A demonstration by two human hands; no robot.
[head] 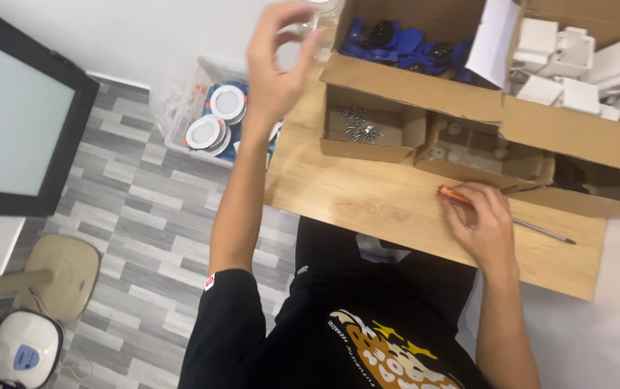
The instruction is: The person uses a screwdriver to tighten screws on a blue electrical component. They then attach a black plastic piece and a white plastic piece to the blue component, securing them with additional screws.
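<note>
Small clear round plastic part (pixel 322 16) pinched in raised left hand (pixel 275 68) fingers, orange-handled metal screwdriver (pixel 461 200) gripped under right hand (pixel 484 223) fingers on light wooden surface (pixel 367 198), open cardboard box of screws (pixel 365 131) beyond.

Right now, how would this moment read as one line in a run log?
left hand: raised, holding clear round part | right hand: on orange-handled screwdriver lying on wooden table | small box of screws behind
</note>
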